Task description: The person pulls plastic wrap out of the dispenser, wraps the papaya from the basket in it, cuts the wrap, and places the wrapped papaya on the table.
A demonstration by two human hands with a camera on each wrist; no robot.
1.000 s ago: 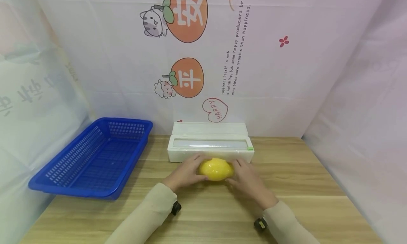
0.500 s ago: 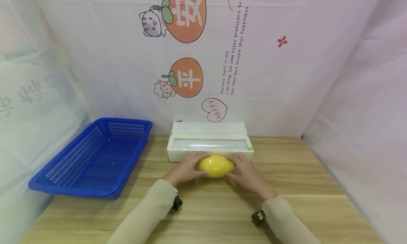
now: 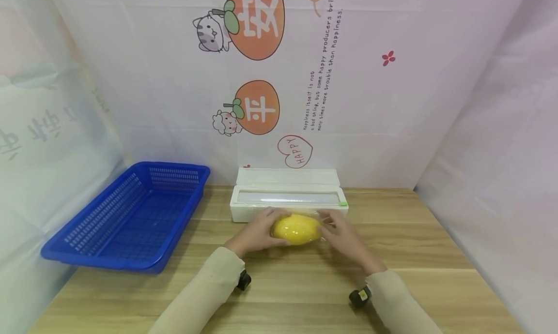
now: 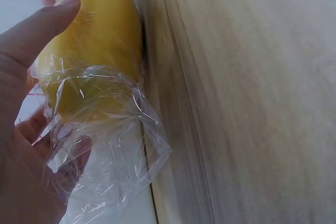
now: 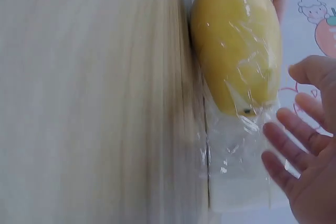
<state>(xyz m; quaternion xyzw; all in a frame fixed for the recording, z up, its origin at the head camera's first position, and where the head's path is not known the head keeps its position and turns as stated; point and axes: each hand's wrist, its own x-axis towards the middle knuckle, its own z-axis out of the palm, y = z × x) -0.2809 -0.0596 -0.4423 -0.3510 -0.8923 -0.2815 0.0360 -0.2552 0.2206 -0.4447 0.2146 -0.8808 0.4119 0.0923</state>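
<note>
1 yellow fruit (image 3: 296,229), wrapped in clear plastic film (image 4: 115,145), btwn 2 hands at approx the middle of the bench (image 3: 279,295), just in front of the white box (image 3: 244,214). Can't tell if fruit touches bench. L hand (image 3: 255,232) grips the L end: thumb on near side, other fingers round the far side. R hand (image 5: 310,140) is by the R end w/ fingers loosely spread, wide, holding nothing; R wrist view shows a gap btwn thumb & fruit. Can't tell if its fingertips brush the film. Film is crumpled & loose past both ends of fruit; 1 dark spot at fruit's R end.

Box: 1, w/ 1 lid (image 3: 287,177) tipped up at the back, 1 shiny pale strip (image 3: 287,198) inside, 1 green tab (image 3: 343,204) nr R corner. Basket: 1, blue, slotted sides (image 3: 104,261), on L of bench, well apart from fruit.

2 beige sleeves (image 3: 198,293), 1 black device (image 3: 244,279) per wrist. Back cloth (image 3: 375,111), white: 2 orange fruit drawings, 1 cat, 1 sheep, 1 "HAPPY" heart, plus some Eng. text.
</note>
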